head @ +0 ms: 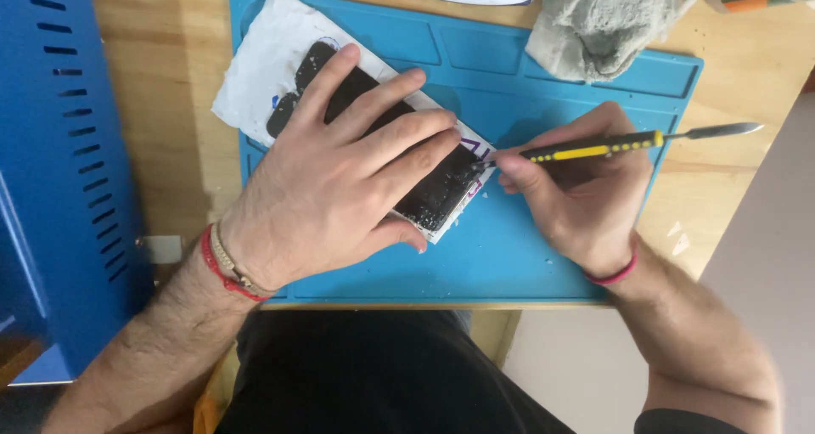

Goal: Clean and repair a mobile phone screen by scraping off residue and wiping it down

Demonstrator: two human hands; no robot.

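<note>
Your left hand (340, 179) lies flat on the phone (437, 192); your right hand (577, 188) pinches a screwdriver (594, 149), tip at the phone's edge.

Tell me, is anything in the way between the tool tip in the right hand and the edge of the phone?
Nothing visible. The right hand holds the yellow-and-black tool with its tip at the phone edge; the left hand presses on top, clear of that edge.

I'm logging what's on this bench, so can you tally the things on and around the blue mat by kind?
Phones: 1, the black phone under the left hand
Hand tools: 1, the yellow-and-black tool in the right hand
Mats: 1, blue mat
White sheets: 1
Grey cloths: 1
Total: 5
</note>
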